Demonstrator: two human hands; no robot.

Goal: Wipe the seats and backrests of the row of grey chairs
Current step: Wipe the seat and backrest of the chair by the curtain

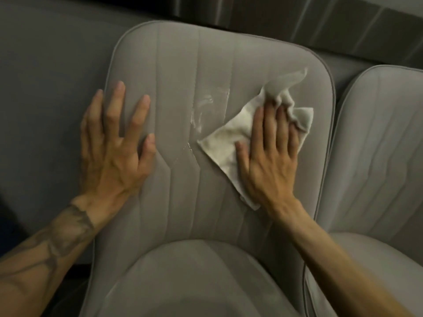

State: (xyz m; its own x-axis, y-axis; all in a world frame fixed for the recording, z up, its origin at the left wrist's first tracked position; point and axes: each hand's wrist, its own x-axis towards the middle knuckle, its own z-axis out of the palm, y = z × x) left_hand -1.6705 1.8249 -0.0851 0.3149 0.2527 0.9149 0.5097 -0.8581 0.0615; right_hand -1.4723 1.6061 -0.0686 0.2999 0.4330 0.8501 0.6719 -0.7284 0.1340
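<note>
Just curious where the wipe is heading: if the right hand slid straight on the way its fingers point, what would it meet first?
The right hand would first push into the bunched cloth, then probably cross bare backrest to its piped top edge.

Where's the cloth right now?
Head view, right of centre: the cloth lies on the backrest under the right hand, just right of the wet streaks.

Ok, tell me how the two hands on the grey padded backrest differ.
The left hand lies bare on the grey padded backrest, fingers spread wide; the right hand presses a crumpled white cloth against it. The left forearm is tattooed; the right forearm shows none. Both lie flat, fingers straight.
</note>
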